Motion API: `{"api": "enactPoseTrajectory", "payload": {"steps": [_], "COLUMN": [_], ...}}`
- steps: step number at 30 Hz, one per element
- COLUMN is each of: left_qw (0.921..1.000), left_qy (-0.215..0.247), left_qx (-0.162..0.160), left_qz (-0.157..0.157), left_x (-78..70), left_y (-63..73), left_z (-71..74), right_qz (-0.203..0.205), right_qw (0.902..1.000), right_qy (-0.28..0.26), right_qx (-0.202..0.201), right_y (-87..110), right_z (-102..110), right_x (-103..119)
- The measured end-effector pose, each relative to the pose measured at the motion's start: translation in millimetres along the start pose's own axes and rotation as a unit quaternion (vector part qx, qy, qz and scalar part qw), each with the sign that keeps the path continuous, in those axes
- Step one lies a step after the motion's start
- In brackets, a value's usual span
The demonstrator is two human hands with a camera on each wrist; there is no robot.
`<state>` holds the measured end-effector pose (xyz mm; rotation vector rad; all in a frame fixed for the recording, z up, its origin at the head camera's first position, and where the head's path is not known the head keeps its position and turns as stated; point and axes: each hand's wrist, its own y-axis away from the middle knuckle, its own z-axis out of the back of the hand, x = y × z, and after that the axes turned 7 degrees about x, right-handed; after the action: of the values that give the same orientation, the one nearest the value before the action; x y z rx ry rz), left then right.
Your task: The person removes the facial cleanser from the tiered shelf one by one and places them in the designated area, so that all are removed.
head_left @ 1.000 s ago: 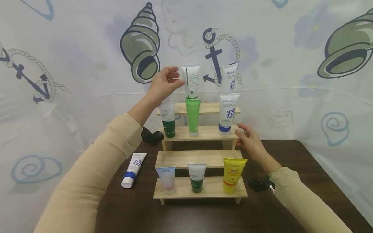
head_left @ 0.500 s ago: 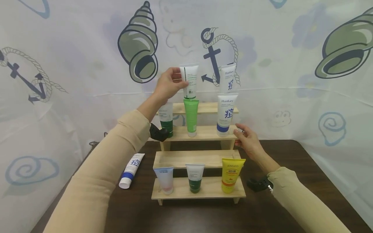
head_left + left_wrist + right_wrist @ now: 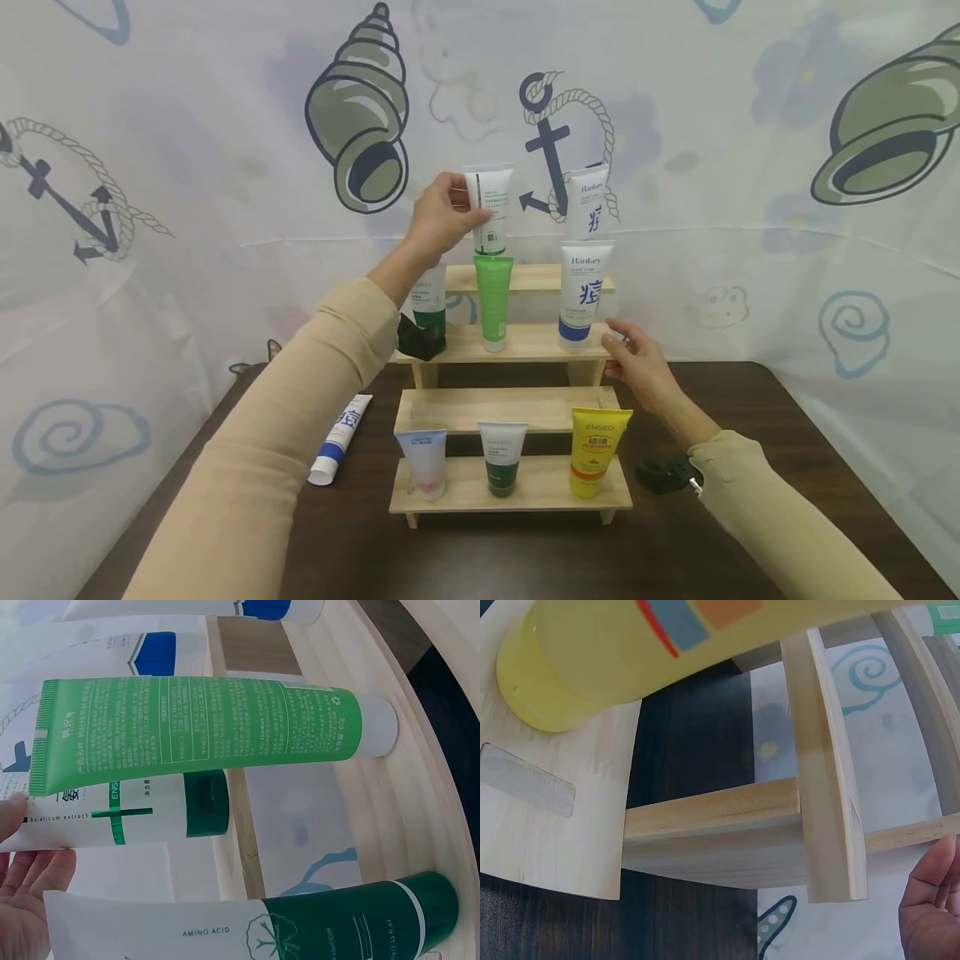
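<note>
On the top shelf of a stepped wooden display rack [image 3: 506, 402], my left hand [image 3: 444, 218] pinches a white squeeze tube [image 3: 492, 200] between thumb and fingers. In the left wrist view, that tube [image 3: 154, 814] has a dark green cap resting on the shelf. A bright green tube [image 3: 493, 302] stands in front of it, one shelf lower. Beside that is a white-and-green tube [image 3: 429, 292], partly covered by my left wrist. My right hand [image 3: 637, 367] holds the right end of the same lower shelf, with curled fingers at the wood in the right wrist view.
Two white-and-blue tubes, one on the top shelf [image 3: 588, 204] and one below [image 3: 583, 293], stand at the right. The lowest shelf bears a pale tube [image 3: 425, 465], a white-and-green tube [image 3: 502, 458] and a yellow tube [image 3: 596, 452]. Another white-and-blue tube [image 3: 337, 442] lies on the dark table [image 3: 525, 562].
My left hand has moved right, from beside the white tube to a grip on it. The tube still stands on the top shelf. My right hand stays at the shelf end.
</note>
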<state>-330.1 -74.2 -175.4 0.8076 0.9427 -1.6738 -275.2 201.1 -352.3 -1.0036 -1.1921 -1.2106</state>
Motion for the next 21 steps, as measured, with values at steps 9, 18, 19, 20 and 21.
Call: {"api": "enactPoseTrajectory", "payload": {"steps": [9, 18, 19, 20, 21], "left_qw": [0.9998, 0.9982, 0.9976, 0.997, 0.9963], "left_qy": [0.0, -0.019, -0.02, -0.018, -0.016], "left_qx": [-0.014, -0.035, -0.04, -0.044, -0.049], "left_qz": [-0.01, -0.045, -0.053, -0.06, -0.068], "left_x": [2.1, -0.8, -2.1, -3.7, -5.5], "left_y": [1.1, 6.0, 6.3, 6.4, 6.7], "left_z": [-1.4, -1.6, -1.2, -0.5, 0.4], "right_qz": [0.005, 0.008, 0.009, 0.009, 0.01], "right_qw": [0.9999, 0.9999, 0.9999, 0.9999, 0.9999], "right_qy": [-0.012, -0.012, -0.011, -0.01, -0.009], "right_qx": [0.003, 0.004, 0.005, 0.004, 0.004], "right_y": [2.1, 1.3, 1.1, 1.0, 0.8], "right_z": [-0.7, -0.7, -0.1, 0.4, 1.1], "right_x": [-0.8, -1.0, -0.8, -0.6, -0.4]}}
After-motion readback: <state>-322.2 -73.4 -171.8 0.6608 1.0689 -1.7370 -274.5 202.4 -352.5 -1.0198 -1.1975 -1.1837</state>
